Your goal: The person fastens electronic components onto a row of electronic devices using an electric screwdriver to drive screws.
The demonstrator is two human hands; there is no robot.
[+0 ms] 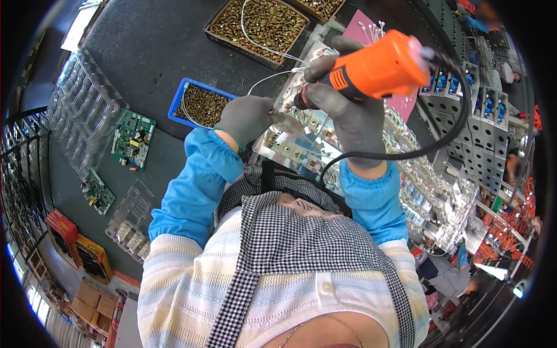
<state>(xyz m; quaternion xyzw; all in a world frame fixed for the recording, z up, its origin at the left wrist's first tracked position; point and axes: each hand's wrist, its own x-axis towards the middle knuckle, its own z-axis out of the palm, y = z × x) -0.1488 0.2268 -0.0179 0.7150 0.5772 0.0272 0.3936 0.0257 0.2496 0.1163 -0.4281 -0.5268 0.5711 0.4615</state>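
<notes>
My right hand [357, 124], in a grey glove, is wrapped round an orange electric screwdriver [377, 64]. The tool lies tilted, its dark tip pointing left and down at a metal chassis [293, 152] fitted with terminals and wiring. Close to that tip, my left hand [246, 119], also gloved in grey, has its fingers pressed together at the chassis edge. What they pinch is hidden. A thin white wire [255, 88] runs behind the left hand toward the chassis. From the screwdriver's rear, a black cord [464, 110] curves round below my right wrist.
A blue tray of small brass-coloured screws [203, 104] sits beside my left hand, with a larger box of similar parts [255, 29] beyond. Green circuit boards [133, 139] and clear plastic trays [84, 110] lie left. Wired assemblies [435, 197] stretch along the right.
</notes>
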